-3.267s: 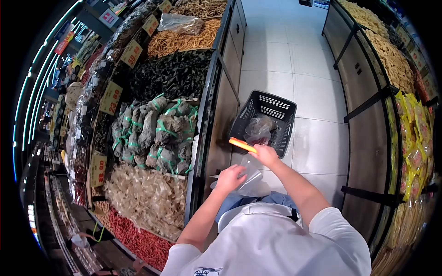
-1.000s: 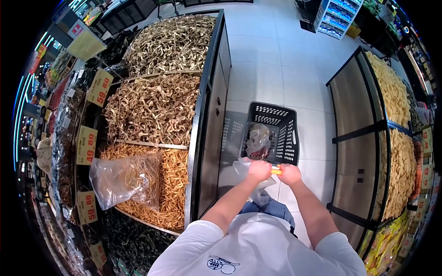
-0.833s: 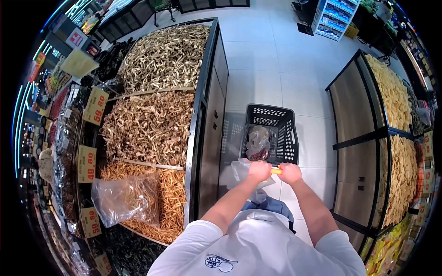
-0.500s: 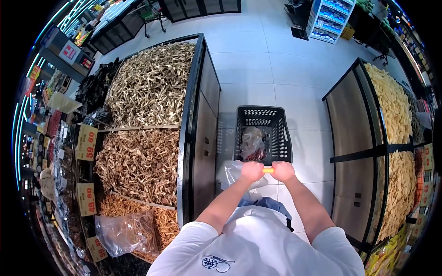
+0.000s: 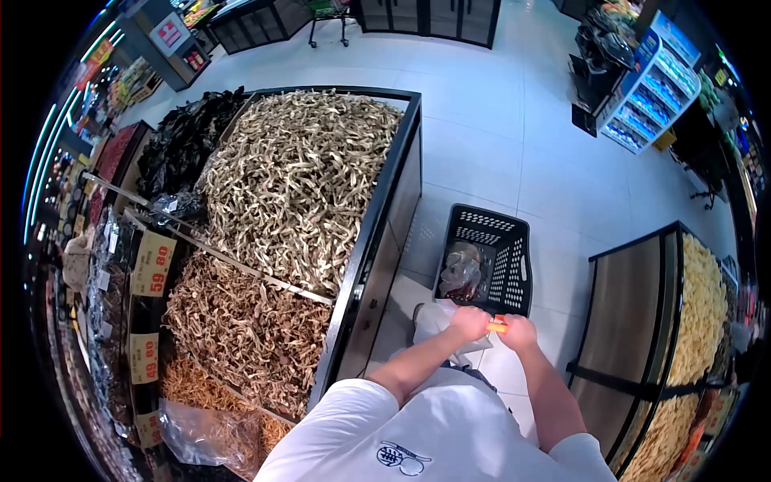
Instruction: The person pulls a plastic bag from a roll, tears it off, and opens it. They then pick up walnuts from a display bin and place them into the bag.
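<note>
Both my hands grip the orange handle (image 5: 497,327) of a black shopping basket (image 5: 522,281). My left hand (image 5: 469,323) is closed on its left end, and my right hand (image 5: 518,331) is wrapped round the right end. Inside the basket, a clear plastic bag (image 5: 463,269) holds something reddish-dark at its bottom. Another whitish plastic bag (image 5: 434,320) hangs beside my left hand, outside the basket; whether that hand also holds it is hard to tell.
A bin of dried goods (image 5: 297,177) with a black rim stands on the left, with price signs (image 5: 150,265) along its far side. To the right is another bin (image 5: 626,321) of pale dried goods. A blue-white display rack (image 5: 652,92) stands farther off.
The view has turned left and moved forward. The left bin now slants across more of the view, while the basket, my hands and the right bin appear farther right and lower.
</note>
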`<state>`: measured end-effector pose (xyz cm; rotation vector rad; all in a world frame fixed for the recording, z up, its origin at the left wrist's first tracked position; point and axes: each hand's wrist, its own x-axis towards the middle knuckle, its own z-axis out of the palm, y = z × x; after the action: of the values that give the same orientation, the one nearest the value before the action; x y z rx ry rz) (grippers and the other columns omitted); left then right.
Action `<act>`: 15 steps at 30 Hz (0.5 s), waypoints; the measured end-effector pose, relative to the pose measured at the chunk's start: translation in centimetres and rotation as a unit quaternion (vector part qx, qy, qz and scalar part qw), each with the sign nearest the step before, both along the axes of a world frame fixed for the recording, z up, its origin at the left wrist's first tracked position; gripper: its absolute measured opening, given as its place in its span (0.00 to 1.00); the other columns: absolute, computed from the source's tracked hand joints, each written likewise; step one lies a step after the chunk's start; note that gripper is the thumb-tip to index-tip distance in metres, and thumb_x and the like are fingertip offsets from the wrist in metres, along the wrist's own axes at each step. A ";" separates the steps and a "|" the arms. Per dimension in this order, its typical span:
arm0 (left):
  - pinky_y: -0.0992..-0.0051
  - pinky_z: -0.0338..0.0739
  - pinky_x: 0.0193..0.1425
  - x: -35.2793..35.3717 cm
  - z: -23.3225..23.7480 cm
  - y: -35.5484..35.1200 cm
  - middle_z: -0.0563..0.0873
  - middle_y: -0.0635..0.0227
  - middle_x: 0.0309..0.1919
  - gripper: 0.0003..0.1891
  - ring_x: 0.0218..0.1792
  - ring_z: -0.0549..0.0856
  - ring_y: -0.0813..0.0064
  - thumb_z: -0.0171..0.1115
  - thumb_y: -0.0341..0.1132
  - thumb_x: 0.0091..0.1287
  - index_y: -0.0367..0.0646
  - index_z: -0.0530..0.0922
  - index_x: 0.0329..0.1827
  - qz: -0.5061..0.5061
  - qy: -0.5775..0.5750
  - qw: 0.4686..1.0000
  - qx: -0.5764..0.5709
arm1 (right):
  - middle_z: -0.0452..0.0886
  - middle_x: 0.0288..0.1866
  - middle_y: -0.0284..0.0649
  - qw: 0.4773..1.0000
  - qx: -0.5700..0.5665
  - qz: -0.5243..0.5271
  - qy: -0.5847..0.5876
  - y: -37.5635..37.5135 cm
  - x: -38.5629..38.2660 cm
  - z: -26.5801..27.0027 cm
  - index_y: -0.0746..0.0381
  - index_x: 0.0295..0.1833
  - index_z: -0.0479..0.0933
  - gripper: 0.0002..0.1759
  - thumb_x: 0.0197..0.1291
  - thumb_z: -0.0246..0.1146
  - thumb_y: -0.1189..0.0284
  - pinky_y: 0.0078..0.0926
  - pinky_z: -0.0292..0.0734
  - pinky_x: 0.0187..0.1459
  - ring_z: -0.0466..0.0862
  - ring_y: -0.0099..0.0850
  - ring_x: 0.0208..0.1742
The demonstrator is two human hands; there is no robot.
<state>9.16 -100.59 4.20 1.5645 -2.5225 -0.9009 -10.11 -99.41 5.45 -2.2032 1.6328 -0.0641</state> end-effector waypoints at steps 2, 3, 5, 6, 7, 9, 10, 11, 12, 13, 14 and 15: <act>0.58 0.85 0.47 0.0 0.1 -3.2 0.91 0.60 0.35 0.08 0.40 0.91 0.58 0.69 0.40 0.57 0.47 0.87 0.34 0.001 0.003 0.998 0.064 | 0.88 0.37 0.43 0.997 0.063 -0.011 0.039 -3.3 -0.2 0.4 0.53 0.44 0.86 0.14 0.56 0.69 0.59 0.47 0.85 0.45 0.88 0.45 0.42; 0.58 0.85 0.47 0.0 -0.1 -5.0 0.91 0.60 0.35 0.08 0.40 0.91 0.58 0.69 0.40 0.57 0.47 0.87 0.34 0.010 0.002 0.998 0.060 | 0.88 0.37 0.43 0.998 0.059 -0.003 0.038 -5.3 -0.2 0.3 0.53 0.44 0.86 0.14 0.56 0.69 0.59 0.47 0.85 0.45 0.88 0.45 0.42; 0.58 0.85 0.48 0.1 -0.5 -7.1 0.90 0.60 0.34 0.09 0.40 0.90 0.57 0.70 0.40 0.56 0.46 0.87 0.34 0.022 0.030 0.997 0.067 | 0.88 0.37 0.44 0.998 0.060 -0.003 0.025 -7.8 -0.3 -0.1 0.54 0.43 0.86 0.13 0.56 0.68 0.59 0.47 0.84 0.45 0.88 0.47 0.41; 0.57 0.85 0.47 0.1 -0.8 -8.2 0.90 0.60 0.34 0.09 0.40 0.90 0.56 0.71 0.41 0.56 0.46 0.87 0.33 0.030 0.043 0.998 0.036 | 0.88 0.36 0.44 0.998 0.051 0.003 0.023 -9.3 -0.3 -0.1 0.55 0.41 0.85 0.13 0.56 0.68 0.59 0.48 0.84 0.44 0.88 0.47 0.40; 0.57 0.85 0.47 0.1 -1.2 -9.6 0.90 0.60 0.34 0.09 0.40 0.90 0.56 0.71 0.41 0.56 0.46 0.87 0.33 0.037 0.039 0.998 0.036 | 0.88 0.36 0.44 0.998 0.051 0.010 0.020 -11.0 -0.4 -0.2 0.55 0.41 0.85 0.13 0.56 0.68 0.59 0.48 0.84 0.44 0.88 0.47 0.40; 0.58 0.85 0.45 -0.6 -1.5 -12.5 0.90 0.61 0.32 0.09 0.40 0.90 0.57 0.72 0.41 0.56 0.47 0.87 0.33 0.044 0.041 0.998 0.021 | 0.88 0.35 0.45 0.999 0.043 0.020 0.016 -14.1 -1.2 -0.3 0.56 0.39 0.85 0.13 0.55 0.69 0.59 0.48 0.84 0.43 0.88 0.48 0.39; 0.58 0.85 0.45 -1.1 -1.6 -13.9 0.90 0.61 0.32 0.09 0.40 0.90 0.57 0.72 0.41 0.56 0.47 0.87 0.33 0.049 0.041 0.998 0.024 | 0.88 0.35 0.45 0.999 0.046 0.025 0.016 -15.7 -1.7 -0.4 0.56 0.39 0.85 0.13 0.55 0.69 0.59 0.48 0.84 0.43 0.88 0.48 0.39; 0.58 0.85 0.45 -1.5 -1.7 -15.4 0.90 0.61 0.32 0.09 0.39 0.90 0.58 0.72 0.41 0.55 0.48 0.87 0.33 0.055 0.032 0.998 0.026 | 0.87 0.35 0.45 0.998 0.044 0.032 0.017 -17.4 -2.0 -0.7 0.56 0.38 0.84 0.13 0.55 0.69 0.59 0.48 0.84 0.43 0.88 0.47 0.39; 0.58 0.85 0.45 -1.5 -1.6 -17.2 0.90 0.62 0.32 0.09 0.39 0.90 0.58 0.72 0.42 0.55 0.48 0.87 0.33 0.060 0.020 0.998 0.026 | 0.87 0.34 0.45 0.998 0.039 0.038 0.017 -19.4 -2.2 -1.1 0.57 0.37 0.84 0.12 0.54 0.69 0.59 0.48 0.84 0.43 0.88 0.47 0.38; 0.58 0.85 0.45 -1.6 -1.6 -18.9 0.90 0.62 0.32 0.09 0.39 0.90 0.58 0.72 0.42 0.55 0.48 0.87 0.33 0.065 0.016 0.997 0.028 | 0.87 0.34 0.45 0.998 0.041 0.043 0.013 -21.5 -2.2 -1.4 0.57 0.37 0.84 0.12 0.54 0.69 0.59 0.48 0.84 0.43 0.88 0.47 0.38; 0.59 0.85 0.45 -1.8 -1.5 -20.5 0.90 0.63 0.32 0.09 0.39 0.90 0.59 0.72 0.43 0.56 0.49 0.87 0.33 0.084 0.005 0.996 0.014 | 0.87 0.34 0.45 0.998 0.040 0.048 0.012 -23.6 -2.4 -1.7 0.57 0.36 0.83 0.12 0.54 0.69 0.60 0.48 0.84 0.43 0.88 0.47 0.38; 0.59 0.85 0.44 -2.2 -1.3 -22.2 0.90 0.63 0.32 0.10 0.39 0.90 0.59 0.72 0.43 0.56 0.49 0.87 0.34 0.103 -0.004 0.995 0.000 | 0.87 0.33 0.45 0.998 0.038 0.054 0.012 -25.6 -2.7 -1.8 0.57 0.35 0.83 0.12 0.54 0.69 0.60 0.48 0.84 0.42 0.88 0.46 0.37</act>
<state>7.00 -122.75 2.88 1.7894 -2.3111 -0.8702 -12.79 -124.99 3.63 -2.2378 1.5008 0.0544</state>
